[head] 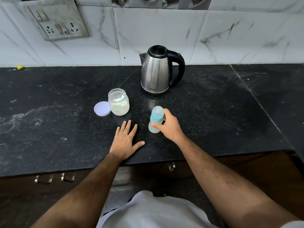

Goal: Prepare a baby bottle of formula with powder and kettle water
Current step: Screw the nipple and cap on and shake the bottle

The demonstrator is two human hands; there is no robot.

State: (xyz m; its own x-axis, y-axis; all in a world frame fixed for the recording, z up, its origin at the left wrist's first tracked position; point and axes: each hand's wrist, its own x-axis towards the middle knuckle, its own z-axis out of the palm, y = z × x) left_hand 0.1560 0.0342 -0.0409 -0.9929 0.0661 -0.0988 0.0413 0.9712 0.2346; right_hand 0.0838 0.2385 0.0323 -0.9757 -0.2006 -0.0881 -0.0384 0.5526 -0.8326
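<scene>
Most of the job looks done, judging by how things lie. Going from the left: the pale jar lid (102, 108) lies flat on the black counter (222, 116), touching or just beside the open powder jar (118, 102), which holds white powder with what seems to be a scoop inside. So the jar is not yet closed. Farther back and to the right, the steel kettle (155, 71) stands upright near the tiled wall, lid down, with neither of your hands on it.

The baby bottle (156, 120) stands near you, right of centre, its teal collar and teat screwed on and the lower part cloudy white, so I judge powder and water are already in. What may remain is shaking or mixing, and capping the jar; whether mixing is finished cannot be told.

Your left hand (126, 139) lies flat on the counter, fingers spread and relaxed, holding nothing, just left of the bottle and apart from it. Your right hand (169, 126) wraps the bottle from its right side, thumb across the front of the body and fingers behind the collar.
</scene>
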